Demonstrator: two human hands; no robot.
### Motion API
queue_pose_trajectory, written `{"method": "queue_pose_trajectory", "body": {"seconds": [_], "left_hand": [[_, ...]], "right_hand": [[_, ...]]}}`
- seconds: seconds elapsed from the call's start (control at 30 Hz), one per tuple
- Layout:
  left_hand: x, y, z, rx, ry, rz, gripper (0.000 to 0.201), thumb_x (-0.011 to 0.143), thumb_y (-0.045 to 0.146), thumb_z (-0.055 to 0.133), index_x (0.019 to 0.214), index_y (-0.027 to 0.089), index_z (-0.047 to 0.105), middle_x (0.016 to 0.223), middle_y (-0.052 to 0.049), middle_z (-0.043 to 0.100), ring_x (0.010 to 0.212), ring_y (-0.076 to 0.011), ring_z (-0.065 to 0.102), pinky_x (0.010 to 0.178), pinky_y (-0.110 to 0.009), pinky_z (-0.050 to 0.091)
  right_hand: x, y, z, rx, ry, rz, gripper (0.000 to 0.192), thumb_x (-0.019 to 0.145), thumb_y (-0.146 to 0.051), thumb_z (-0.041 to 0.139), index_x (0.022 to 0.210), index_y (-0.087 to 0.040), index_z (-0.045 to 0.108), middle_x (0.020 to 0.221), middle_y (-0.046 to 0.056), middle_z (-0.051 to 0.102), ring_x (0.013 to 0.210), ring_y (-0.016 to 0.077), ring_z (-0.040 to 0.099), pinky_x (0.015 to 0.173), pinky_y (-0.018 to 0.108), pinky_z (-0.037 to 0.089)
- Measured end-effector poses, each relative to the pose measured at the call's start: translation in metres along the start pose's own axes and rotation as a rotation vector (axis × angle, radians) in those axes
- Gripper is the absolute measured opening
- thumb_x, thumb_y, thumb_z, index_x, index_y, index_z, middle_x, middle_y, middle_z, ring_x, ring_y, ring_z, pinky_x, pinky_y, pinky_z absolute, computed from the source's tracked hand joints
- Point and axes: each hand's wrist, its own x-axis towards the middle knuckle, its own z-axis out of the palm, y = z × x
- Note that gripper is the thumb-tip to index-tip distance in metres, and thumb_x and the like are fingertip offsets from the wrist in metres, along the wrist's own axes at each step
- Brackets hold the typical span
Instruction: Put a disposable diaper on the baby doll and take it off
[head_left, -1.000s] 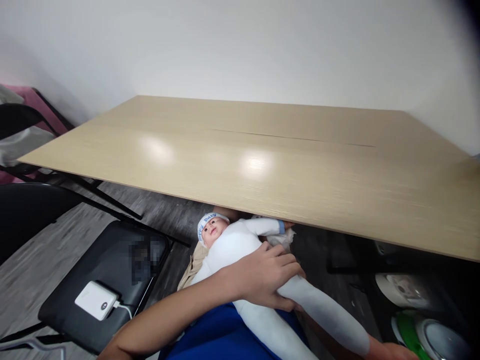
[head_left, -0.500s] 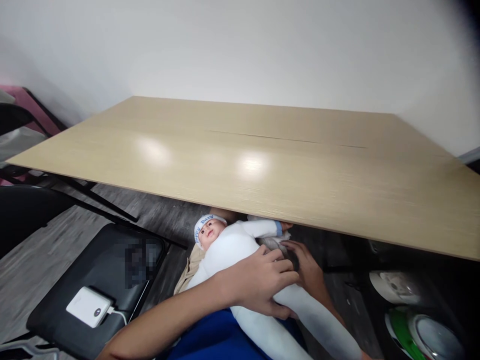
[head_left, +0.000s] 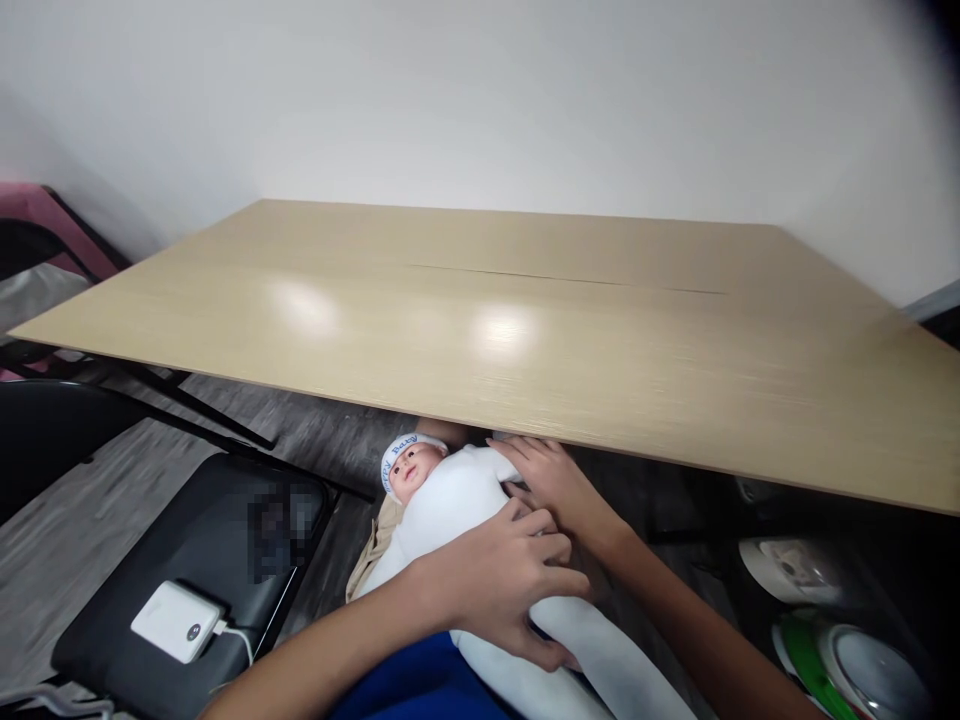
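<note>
A baby doll in a white suit and a white cap with blue letters lies on my lap, head toward the table edge. My left hand wraps over its hips and grips it. My right hand rests on the doll's far arm just under the edge of the table, covering that arm; I cannot tell whether it grips. The doll's white legs run toward the lower right. A tan cloth shows beneath the doll's shoulder.
A long light wooden table spans the view above my lap. To the left stands a black chair with a white power bank and cable on its seat. At the lower right, on the floor, are a white and a green-rimmed object.
My right hand came up from near the doll's foot to its far arm under the table edge. My left hand kept its hold on the doll's hips.
</note>
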Motion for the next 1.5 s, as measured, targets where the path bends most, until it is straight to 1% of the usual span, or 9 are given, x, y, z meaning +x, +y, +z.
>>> {"method": "queue_pose_trajectory", "body": {"seconds": [0.1, 0.23, 0.4, 0.53, 0.67, 0.83, 1.13, 1.37, 1.5], "left_hand": [[-0.003, 0.005, -0.002, 0.011, -0.005, 0.000, 0.055, 0.097, 0.068, 0.070, 0.128, 0.023, 0.075, 0.105, -0.005, 0.068, 0.106, -0.0273, 0.056, 0.093, -0.044, 0.042], [-0.006, 0.011, -0.002, 0.021, 0.017, 0.020, 0.054, 0.098, 0.067, 0.071, 0.129, 0.023, 0.075, 0.105, -0.005, 0.067, 0.104, -0.0262, 0.056, 0.093, -0.045, 0.042], [-0.010, 0.016, -0.001, 0.040, 0.003, 0.052, 0.050, 0.097, 0.067, 0.072, 0.119, 0.022, 0.077, 0.102, -0.005, 0.067, 0.103, -0.0266, 0.057, 0.095, -0.046, 0.040], [-0.014, 0.022, -0.003, 0.102, 0.004, 0.072, 0.043, 0.099, 0.063, 0.073, 0.115, 0.023, 0.075, 0.103, -0.005, 0.067, 0.101, -0.0264, 0.057, 0.091, -0.045, 0.039], [-0.015, 0.028, -0.005, 0.149, -0.020, 0.057, 0.043, 0.096, 0.061, 0.077, 0.115, 0.023, 0.074, 0.104, -0.005, 0.067, 0.099, -0.0263, 0.057, 0.088, -0.045, 0.039], [-0.016, 0.033, -0.010, 0.194, -0.021, 0.053, 0.045, 0.094, 0.061, 0.081, 0.118, 0.024, 0.072, 0.106, -0.004, 0.067, 0.099, -0.0258, 0.056, 0.094, -0.048, 0.041], [-0.018, 0.046, -0.018, 0.267, -0.003, 0.040, 0.042, 0.092, 0.058, 0.084, 0.116, 0.025, 0.070, 0.104, -0.003, 0.065, 0.098, -0.0253, 0.054, 0.097, -0.051, 0.042], [-0.017, 0.061, -0.017, 0.354, 0.012, 0.045, 0.022, 0.103, 0.045, 0.070, 0.116, 0.026, 0.070, 0.104, -0.005, 0.065, 0.093, -0.0247, 0.052, 0.084, -0.044, 0.041], [-0.019, 0.067, -0.010, 0.452, 0.123, 0.072, 0.009, 0.104, 0.031, 0.070, 0.110, 0.025, 0.070, 0.095, -0.005, 0.062, 0.085, -0.0228, 0.049, 0.080, -0.042, 0.040]], "right_hand": [[0.006, -0.009, -0.001, -0.091, -0.054, 0.011, 0.050, 0.100, -0.018, 0.064, 0.150, -0.011, 0.062, 0.135, 0.018, 0.074, 0.125, 0.0353, 0.066, 0.107, 0.050, 0.047], [0.003, -0.025, -0.013, -0.143, -0.098, 0.051, 0.022, 0.101, -0.021, 0.065, 0.122, -0.015, 0.070, 0.116, 0.015, 0.077, 0.110, 0.0335, 0.067, 0.098, 0.047, 0.041], [0.003, -0.039, -0.027, -0.158, -0.134, 0.062, 0.005, 0.100, -0.019, 0.064, 0.105, -0.018, 0.064, 0.107, 0.013, 0.075, 0.104, 0.0317, 0.066, 0.096, 0.045, 0.039], [0.003, -0.043, -0.027, -0.040, -0.164, 0.113, 0.008, 0.102, -0.019, 0.058, 0.110, -0.020, 0.059, 0.107, 0.010, 0.074, 0.096, 0.0290, 0.067, 0.081, 0.039, 0.041], [0.004, -0.047, -0.032, 0.077, -0.239, 0.172, 0.015, 0.100, -0.020, 0.058, 0.115, -0.021, 0.057, 0.102, 0.007, 0.074, 0.083, 0.0262, 0.067, 0.065, 0.036, 0.032], [0.012, -0.051, -0.041, 0.172, -0.228, 0.079, 0.032, 0.097, -0.018, 0.058, 0.129, -0.020, 0.056, 0.111, 0.008, 0.074, 0.094, 0.0269, 0.069, 0.073, 0.036, 0.041], [0.015, -0.058, -0.042, 0.273, -0.136, -0.017, 0.041, 0.102, -0.018, 0.056, 0.142, -0.021, 0.056, 0.126, 0.010, 0.074, 0.113, 0.0277, 0.070, 0.092, 0.040, 0.053], [0.009, -0.066, -0.040, 0.283, -0.003, -0.075, 0.047, 0.104, -0.018, 0.056, 0.151, -0.020, 0.051, 0.132, 0.011, 0.072, 0.118, 0.0289, 0.070, 0.100, 0.044, 0.057], [0.007, -0.074, -0.037, 0.331, 0.134, -0.102, 0.047, 0.103, -0.021, 0.058, 0.150, -0.022, 0.053, 0.128, 0.011, 0.073, 0.113, 0.0302, 0.073, 0.095, 0.044, 0.058]]}}
